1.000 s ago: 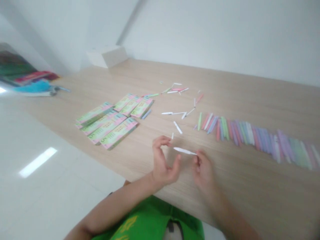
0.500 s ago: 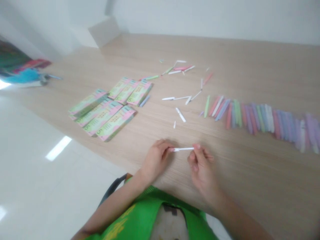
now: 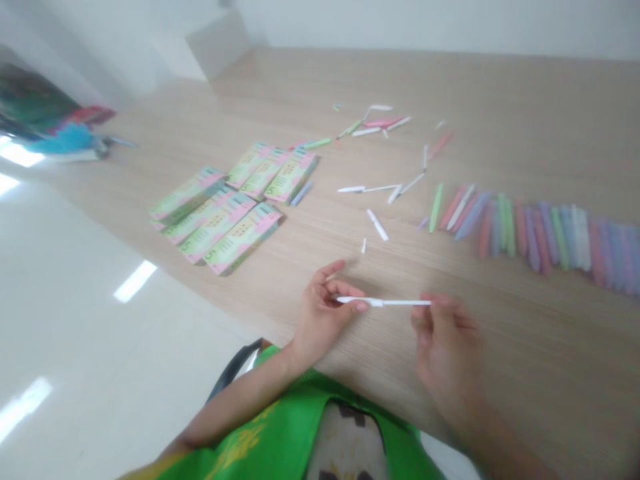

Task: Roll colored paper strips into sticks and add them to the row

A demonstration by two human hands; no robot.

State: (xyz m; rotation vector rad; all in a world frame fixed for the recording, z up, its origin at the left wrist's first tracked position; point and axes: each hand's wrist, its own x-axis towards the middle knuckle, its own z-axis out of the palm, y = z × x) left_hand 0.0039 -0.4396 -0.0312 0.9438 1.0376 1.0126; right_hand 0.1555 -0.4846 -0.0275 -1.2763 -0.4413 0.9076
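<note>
A white pen-like stick point(image 3: 376, 303) stretches level between my two hands, just over the table. Its left part is thicker with a pointed end, and a thin rod runs out to the right. My left hand point(image 3: 325, 310) pinches the thick part between thumb and finger, the index finger raised. The tip of the thin rod is pinched by my right hand point(image 3: 450, 340), which is blurred. Beyond my hands lie a short white tube point(image 3: 377, 225) and a small white cone-shaped piece point(image 3: 364, 245).
Several green-and-pink boxes point(image 3: 243, 237) lie in two groups to the left. A long row of pastel sticks point(image 3: 537, 237) runs off to the right. Thin jointed white pieces point(image 3: 351, 189) and coloured ones point(image 3: 383, 124) are scattered at the back. A blue item point(image 3: 63, 140) sits far left.
My right hand has moved right, away from my left, and more of the white stick shows between them. My left index finger has lifted. The view has shifted slightly.
</note>
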